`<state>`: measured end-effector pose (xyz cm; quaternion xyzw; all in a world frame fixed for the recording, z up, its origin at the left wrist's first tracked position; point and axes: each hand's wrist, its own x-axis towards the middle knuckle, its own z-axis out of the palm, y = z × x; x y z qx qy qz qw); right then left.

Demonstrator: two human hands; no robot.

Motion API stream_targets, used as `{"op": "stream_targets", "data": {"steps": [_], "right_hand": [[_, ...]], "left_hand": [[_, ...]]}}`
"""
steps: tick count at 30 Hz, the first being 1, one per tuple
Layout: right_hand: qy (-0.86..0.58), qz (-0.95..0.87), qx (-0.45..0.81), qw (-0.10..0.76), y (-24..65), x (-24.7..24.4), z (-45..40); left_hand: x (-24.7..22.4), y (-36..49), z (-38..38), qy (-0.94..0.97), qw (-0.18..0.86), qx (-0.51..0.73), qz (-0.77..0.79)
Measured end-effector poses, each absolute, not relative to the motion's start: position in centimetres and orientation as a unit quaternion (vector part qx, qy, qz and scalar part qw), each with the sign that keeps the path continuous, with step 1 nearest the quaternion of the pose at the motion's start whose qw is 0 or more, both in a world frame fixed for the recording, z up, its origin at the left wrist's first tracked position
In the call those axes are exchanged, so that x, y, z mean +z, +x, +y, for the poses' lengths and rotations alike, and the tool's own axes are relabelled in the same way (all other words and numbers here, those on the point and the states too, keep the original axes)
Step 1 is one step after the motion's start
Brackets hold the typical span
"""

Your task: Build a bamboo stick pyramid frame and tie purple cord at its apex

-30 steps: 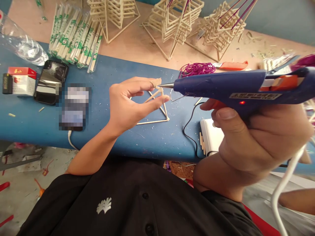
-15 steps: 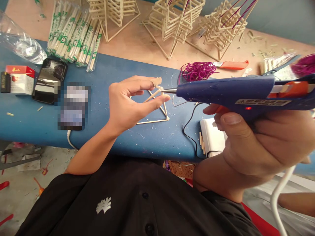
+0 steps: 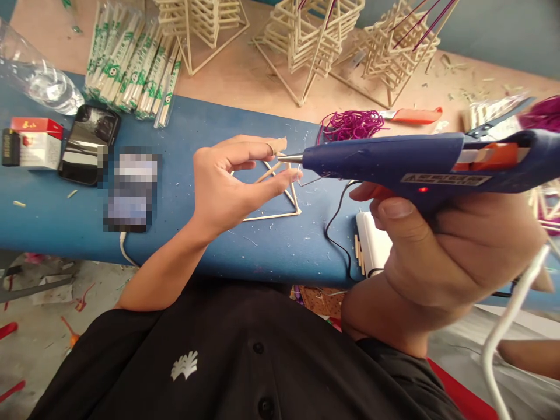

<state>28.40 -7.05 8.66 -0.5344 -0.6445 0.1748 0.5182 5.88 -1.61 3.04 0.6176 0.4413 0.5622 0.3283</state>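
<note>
My right hand (image 3: 455,251) is wrapped round a blue hot glue gun (image 3: 385,157), a finger at its orange trigger and a red light lit on its side. Its metal nozzle points left, into the gap between the thumb and fingertips of my left hand (image 3: 236,181). With those digits bent round its upper corner, my left hand grips a small frame of thin wooden sticks (image 3: 275,217). The nozzle hides part of that corner. A thin strand of glue hangs below the gun's tip. The frame's lower sticks rest on the blue table top (image 3: 210,251).
Wrapped chopsticks (image 3: 131,64), two phones (image 3: 90,143), a red-white box (image 3: 39,143) and a plastic bottle (image 3: 39,76) lie left. Stacked stick structures (image 3: 306,46) stand behind. Purple cord (image 3: 350,127), an orange-handled knife (image 3: 415,115) and a white box (image 3: 374,242) are to the right.
My right hand has brought the glue gun a little left and slightly lower, so the nozzle reaches further between my left fingers. My left hand and the stick frame stay almost still.
</note>
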Motion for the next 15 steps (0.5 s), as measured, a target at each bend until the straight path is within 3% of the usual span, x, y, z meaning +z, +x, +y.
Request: {"op": "stream_targets", "data": {"steps": [6, 15], "right_hand": [[-0.52, -0.612, 0.185, 0.566, 27.92, 8.5, -6.93], [-0.498, -0.653, 0.156, 0.548, 28.71, 8.33, -6.22]], "left_hand": [[3.06, 5.74, -1.4, 0.623, 0.321, 0.562, 0.44], [2.8, 5.93, -1.61, 0.619, 0.312, 0.572, 0.439]]}}
